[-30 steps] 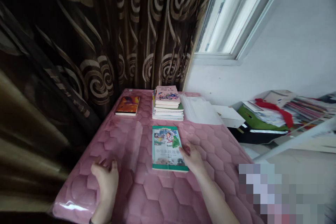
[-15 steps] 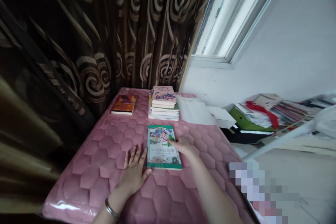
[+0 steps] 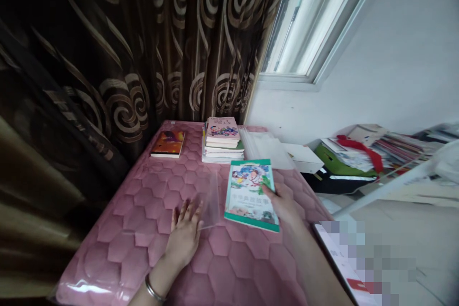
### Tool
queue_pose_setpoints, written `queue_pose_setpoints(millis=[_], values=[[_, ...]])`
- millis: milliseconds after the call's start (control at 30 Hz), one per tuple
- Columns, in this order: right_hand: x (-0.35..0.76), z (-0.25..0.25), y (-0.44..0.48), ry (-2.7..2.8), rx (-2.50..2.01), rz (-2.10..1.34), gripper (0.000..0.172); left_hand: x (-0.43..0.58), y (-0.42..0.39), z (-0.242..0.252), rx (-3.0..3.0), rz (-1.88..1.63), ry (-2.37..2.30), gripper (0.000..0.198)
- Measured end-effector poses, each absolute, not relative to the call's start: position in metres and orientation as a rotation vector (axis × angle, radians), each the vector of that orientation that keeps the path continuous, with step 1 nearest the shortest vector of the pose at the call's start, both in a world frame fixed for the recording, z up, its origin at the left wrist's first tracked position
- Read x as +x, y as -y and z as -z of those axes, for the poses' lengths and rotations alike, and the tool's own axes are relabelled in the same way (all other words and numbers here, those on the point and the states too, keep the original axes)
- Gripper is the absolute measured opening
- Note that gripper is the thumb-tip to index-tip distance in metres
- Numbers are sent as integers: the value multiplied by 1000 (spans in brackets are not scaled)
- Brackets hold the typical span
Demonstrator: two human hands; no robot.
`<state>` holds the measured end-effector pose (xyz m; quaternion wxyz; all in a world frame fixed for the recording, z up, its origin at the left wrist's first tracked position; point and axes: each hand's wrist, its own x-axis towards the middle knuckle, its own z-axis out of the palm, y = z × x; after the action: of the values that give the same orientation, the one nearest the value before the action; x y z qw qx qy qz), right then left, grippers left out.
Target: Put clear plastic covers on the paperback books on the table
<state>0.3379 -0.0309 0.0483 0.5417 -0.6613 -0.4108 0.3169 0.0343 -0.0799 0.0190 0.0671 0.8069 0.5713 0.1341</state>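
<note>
Pink quilted table (image 3: 129,253): green-edged book (image 3: 251,196) gripped, clear sleeve (image 3: 212,203) touched

Right hand (image 3: 285,205) had fingers closed on the book's right edge, thumb over cover, probably for steadiness. Book sat right of the sleeve; lifted or not, couldn't tell. Left hand (image 3: 184,239) lay palm down, fingers spread, gripping nothing, likely weighing the sleeve down. Book stack (image 3: 222,147) stood behind, near the curtain (image 3: 172,38).

1. Green book (image 3: 250,191): cover title's pale, but pretty sure it says 中华典故故事. The tiny line under it is too blurry for me.
2. Pink book (image 3: 222,128) topping the pile (image 3: 224,155): 谜语大全, I think.
3. Orange book (image 3: 168,143): some cover lettering, way too small.
</note>
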Motion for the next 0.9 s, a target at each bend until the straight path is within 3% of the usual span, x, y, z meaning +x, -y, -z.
queue_pose_setpoints(millis=[233,400,567,767,900], values=[[375,-64,51,377,-1197,-693,54,91,74,-27,2495,-396,-1578,53],[373,-60,58,417,-1228,-788,51,124,85,-16,2477,-372,-1556,53],[348,-65,65,537,-1370,-1069,40,118,96,-24,2505,-362,-1449,87],[311,-59,60,676,-1283,-1233,42,73,93,-31,2527,-323,-1547,69],[299,-36,47,845,-1363,-1190,46,53,88,-22,2551,-396,-1559,70]])
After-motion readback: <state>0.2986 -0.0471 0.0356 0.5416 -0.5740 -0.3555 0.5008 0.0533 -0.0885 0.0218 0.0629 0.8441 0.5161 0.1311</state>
